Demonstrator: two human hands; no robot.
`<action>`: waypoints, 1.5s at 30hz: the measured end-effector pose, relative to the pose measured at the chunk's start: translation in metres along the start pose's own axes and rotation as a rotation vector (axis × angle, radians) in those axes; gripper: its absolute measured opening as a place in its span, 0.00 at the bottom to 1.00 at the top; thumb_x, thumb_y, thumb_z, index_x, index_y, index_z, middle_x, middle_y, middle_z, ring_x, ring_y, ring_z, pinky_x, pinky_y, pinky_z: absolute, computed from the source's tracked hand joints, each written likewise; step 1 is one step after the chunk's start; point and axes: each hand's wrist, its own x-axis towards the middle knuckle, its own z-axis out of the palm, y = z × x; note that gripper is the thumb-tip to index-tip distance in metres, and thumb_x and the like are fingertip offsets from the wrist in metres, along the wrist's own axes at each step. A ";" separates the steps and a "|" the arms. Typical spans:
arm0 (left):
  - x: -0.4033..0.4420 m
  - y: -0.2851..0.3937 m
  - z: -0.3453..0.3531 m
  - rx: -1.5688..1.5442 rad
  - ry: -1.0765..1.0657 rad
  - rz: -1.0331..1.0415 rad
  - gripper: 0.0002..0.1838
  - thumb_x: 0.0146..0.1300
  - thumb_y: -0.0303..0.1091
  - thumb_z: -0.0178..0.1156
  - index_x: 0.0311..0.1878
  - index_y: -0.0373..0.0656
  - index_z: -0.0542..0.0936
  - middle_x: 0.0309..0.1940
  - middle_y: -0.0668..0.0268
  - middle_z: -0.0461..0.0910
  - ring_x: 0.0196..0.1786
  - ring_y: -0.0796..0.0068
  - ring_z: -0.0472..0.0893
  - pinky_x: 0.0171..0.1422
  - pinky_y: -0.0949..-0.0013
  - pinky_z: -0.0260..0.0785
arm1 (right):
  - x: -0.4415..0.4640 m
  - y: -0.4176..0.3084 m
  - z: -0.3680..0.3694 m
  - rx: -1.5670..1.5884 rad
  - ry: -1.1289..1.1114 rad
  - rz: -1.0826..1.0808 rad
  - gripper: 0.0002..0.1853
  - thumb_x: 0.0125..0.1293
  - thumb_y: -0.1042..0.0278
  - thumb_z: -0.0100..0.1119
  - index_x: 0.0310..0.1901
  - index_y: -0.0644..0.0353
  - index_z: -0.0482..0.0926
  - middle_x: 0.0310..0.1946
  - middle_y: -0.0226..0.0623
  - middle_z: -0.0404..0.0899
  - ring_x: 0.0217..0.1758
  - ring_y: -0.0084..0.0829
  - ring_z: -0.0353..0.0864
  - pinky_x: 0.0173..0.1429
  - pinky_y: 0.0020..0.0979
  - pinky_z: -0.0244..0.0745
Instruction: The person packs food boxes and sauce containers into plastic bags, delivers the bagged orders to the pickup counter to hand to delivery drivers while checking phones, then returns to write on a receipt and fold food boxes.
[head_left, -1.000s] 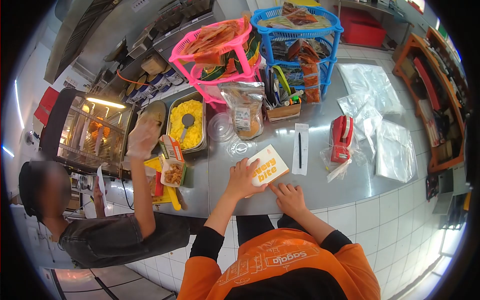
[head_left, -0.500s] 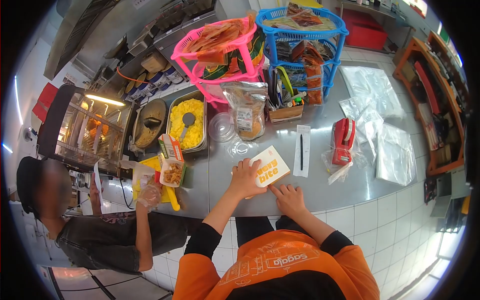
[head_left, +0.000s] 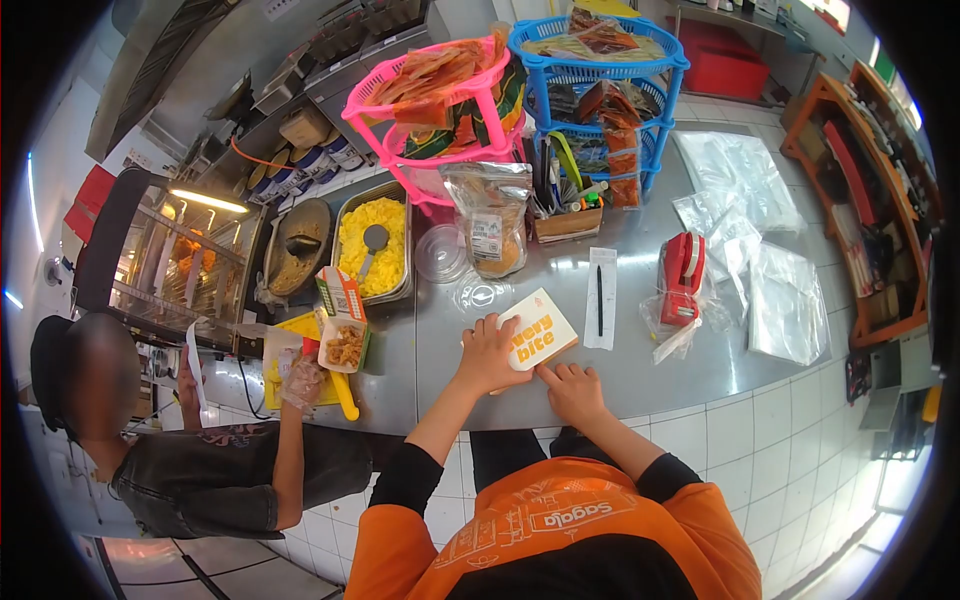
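Note:
A closed white food box [head_left: 545,325] with orange "every bite" lettering lies on the steel table in front of me. My left hand [head_left: 490,355] holds its left side, fingers across the lid and thumb along the near edge. At the near corner, the index finger of my right hand [head_left: 575,393] touches the box; the other fingers are apart and partly bent, holding nothing. Just right of the box, a black pen [head_left: 600,300] rests on a strip of white paper [head_left: 601,338].
A co-worker [head_left: 210,470] on the left has a gloved hand at an open box of fried pieces [head_left: 345,347]. Beyond are a tray of yellow food [head_left: 375,225], a pink basket rack [head_left: 430,85] and a blue one [head_left: 600,60]. A red tape dispenser [head_left: 682,280] and plastic bags [head_left: 785,300] lie right.
The co-worker's gloved hand has moved slightly up and right, closer to the open box of fried pieces. My hands stay nearly where they were on the white box.

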 end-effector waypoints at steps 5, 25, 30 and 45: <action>-0.001 -0.002 0.003 0.015 0.015 0.017 0.52 0.34 0.57 0.72 0.67 0.48 0.67 0.58 0.52 0.65 0.58 0.52 0.67 0.56 0.49 0.58 | -0.007 0.004 0.006 -0.062 0.040 -0.041 0.23 0.51 0.66 0.62 0.52 0.41 0.76 0.32 0.25 0.72 0.37 0.28 0.75 0.36 0.38 0.68; -0.001 -0.001 -0.006 -0.079 0.047 0.027 0.49 0.35 0.55 0.71 0.64 0.47 0.70 0.55 0.54 0.67 0.57 0.56 0.68 0.56 0.52 0.57 | -0.002 -0.003 0.006 -0.046 0.027 -0.019 0.27 0.49 0.67 0.62 0.55 0.45 0.76 0.30 0.25 0.74 0.33 0.28 0.77 0.35 0.37 0.67; -0.003 -0.001 -0.003 -0.063 0.105 0.055 0.49 0.35 0.54 0.71 0.64 0.47 0.70 0.55 0.53 0.67 0.56 0.56 0.68 0.57 0.52 0.57 | -0.002 -0.001 0.007 0.062 0.041 -0.023 0.23 0.49 0.68 0.61 0.52 0.49 0.77 0.29 0.27 0.77 0.32 0.29 0.79 0.36 0.37 0.69; 0.002 -0.003 -0.012 -0.131 -0.047 0.033 0.48 0.36 0.51 0.75 0.63 0.47 0.67 0.54 0.56 0.66 0.60 0.52 0.66 0.61 0.49 0.57 | 0.003 0.006 0.004 0.163 -0.031 -0.069 0.22 0.50 0.68 0.61 0.50 0.45 0.77 0.29 0.27 0.78 0.33 0.33 0.80 0.36 0.38 0.71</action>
